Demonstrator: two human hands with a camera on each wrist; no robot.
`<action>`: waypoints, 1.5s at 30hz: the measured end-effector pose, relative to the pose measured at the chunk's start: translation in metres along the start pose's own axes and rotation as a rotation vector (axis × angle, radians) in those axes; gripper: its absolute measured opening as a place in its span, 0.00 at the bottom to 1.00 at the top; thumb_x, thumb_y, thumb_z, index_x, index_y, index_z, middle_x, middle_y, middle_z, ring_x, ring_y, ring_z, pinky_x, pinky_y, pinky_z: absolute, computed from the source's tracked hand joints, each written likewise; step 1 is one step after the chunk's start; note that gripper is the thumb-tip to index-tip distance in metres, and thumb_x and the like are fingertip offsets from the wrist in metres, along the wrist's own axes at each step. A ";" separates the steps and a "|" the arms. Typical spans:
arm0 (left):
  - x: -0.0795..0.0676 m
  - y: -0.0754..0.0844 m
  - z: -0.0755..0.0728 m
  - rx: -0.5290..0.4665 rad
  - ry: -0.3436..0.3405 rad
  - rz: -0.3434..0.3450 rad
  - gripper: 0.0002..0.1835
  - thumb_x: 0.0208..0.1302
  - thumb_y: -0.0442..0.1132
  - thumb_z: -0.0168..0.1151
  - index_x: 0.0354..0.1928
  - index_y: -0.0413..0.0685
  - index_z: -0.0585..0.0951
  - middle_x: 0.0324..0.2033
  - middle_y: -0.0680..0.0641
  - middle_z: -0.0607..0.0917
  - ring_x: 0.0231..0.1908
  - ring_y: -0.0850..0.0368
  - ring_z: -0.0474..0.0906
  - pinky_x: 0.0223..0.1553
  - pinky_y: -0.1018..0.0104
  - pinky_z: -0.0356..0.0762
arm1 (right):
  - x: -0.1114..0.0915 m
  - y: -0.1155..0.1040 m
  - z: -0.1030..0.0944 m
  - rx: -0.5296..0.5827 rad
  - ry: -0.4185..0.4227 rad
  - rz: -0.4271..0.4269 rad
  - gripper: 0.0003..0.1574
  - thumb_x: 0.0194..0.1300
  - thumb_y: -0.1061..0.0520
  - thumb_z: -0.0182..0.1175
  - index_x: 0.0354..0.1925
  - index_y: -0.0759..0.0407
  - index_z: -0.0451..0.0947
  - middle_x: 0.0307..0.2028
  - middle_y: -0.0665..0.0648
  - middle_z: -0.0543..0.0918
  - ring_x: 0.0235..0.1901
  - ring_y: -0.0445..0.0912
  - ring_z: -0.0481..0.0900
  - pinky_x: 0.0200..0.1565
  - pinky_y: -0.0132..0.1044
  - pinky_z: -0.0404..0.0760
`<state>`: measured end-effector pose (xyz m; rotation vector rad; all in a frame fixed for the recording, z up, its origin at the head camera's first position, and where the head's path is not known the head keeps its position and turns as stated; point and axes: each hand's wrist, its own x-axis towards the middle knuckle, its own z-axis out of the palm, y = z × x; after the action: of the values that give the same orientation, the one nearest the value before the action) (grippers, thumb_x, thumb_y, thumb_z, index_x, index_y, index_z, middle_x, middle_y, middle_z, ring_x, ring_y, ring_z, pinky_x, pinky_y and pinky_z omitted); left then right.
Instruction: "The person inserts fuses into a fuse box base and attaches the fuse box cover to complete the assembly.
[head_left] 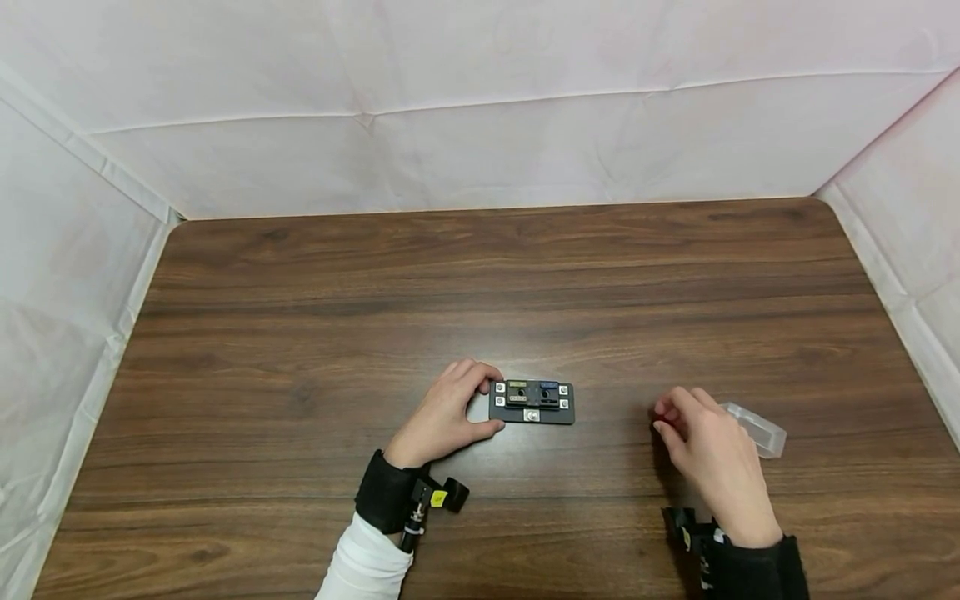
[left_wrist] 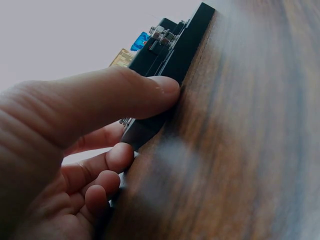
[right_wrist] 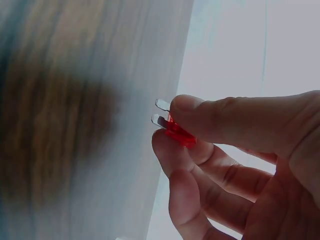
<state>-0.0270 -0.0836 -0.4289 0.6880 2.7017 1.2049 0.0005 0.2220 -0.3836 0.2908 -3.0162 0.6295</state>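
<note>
My left hand (head_left: pixel 448 410) grips the left end of a black fuse block (head_left: pixel 567 413), thumb at its near edge and fingertips at the far edge. The block lies flat on the wooden table, with metal screw terminals along its ends. In the left wrist view a blue blade fuse (left_wrist: pixel 140 41) and a yellowish blade fuse (left_wrist: pixel 121 58) stick up from it. Off to the right, my right hand (head_left: pixel 716 462) pinches a small red blade fuse (right_wrist: pixel 180 134) between thumb and fingers. Its two metal prongs point away from the fingertips.
Behind my right hand lies a clear plastic box (head_left: pixel 765 433), partly hidden by the hand. White cloth walls (head_left: pixel 495 158) enclose the back and both sides of the brown wooden table (head_left: pixel 315 308).
</note>
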 end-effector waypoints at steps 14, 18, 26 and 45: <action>0.002 0.000 0.002 0.004 -0.001 -0.007 0.25 0.45 0.41 0.71 0.46 0.48 0.73 0.33 0.50 0.71 0.38 0.55 0.64 0.41 0.58 0.65 | 0.009 -0.009 0.000 -0.041 0.046 -0.093 0.12 0.47 0.65 0.67 0.29 0.54 0.73 0.26 0.52 0.75 0.19 0.44 0.71 0.17 0.38 0.66; 0.003 0.001 0.003 0.000 -0.003 -0.008 0.25 0.45 0.41 0.70 0.46 0.48 0.73 0.33 0.50 0.72 0.38 0.55 0.64 0.41 0.58 0.65 | 0.012 -0.011 -0.001 -0.049 0.052 -0.136 0.12 0.47 0.65 0.67 0.29 0.54 0.74 0.26 0.52 0.75 0.18 0.42 0.70 0.16 0.37 0.65; 0.005 0.002 0.003 0.000 -0.004 -0.005 0.25 0.45 0.41 0.71 0.47 0.47 0.73 0.33 0.50 0.71 0.38 0.56 0.64 0.41 0.58 0.65 | 0.015 -0.015 -0.004 -0.049 0.037 -0.146 0.11 0.49 0.65 0.66 0.30 0.54 0.74 0.27 0.52 0.76 0.18 0.41 0.70 0.16 0.36 0.64; 0.006 0.004 0.002 -0.001 -0.006 -0.004 0.24 0.45 0.41 0.71 0.46 0.47 0.73 0.33 0.49 0.71 0.37 0.55 0.63 0.41 0.59 0.63 | 0.029 -0.030 -0.002 -0.047 0.070 -0.212 0.11 0.48 0.64 0.66 0.29 0.55 0.74 0.26 0.53 0.76 0.19 0.46 0.73 0.15 0.42 0.69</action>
<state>-0.0306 -0.0772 -0.4264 0.6842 2.6957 1.2017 -0.0225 0.1908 -0.3678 0.5646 -2.8754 0.5380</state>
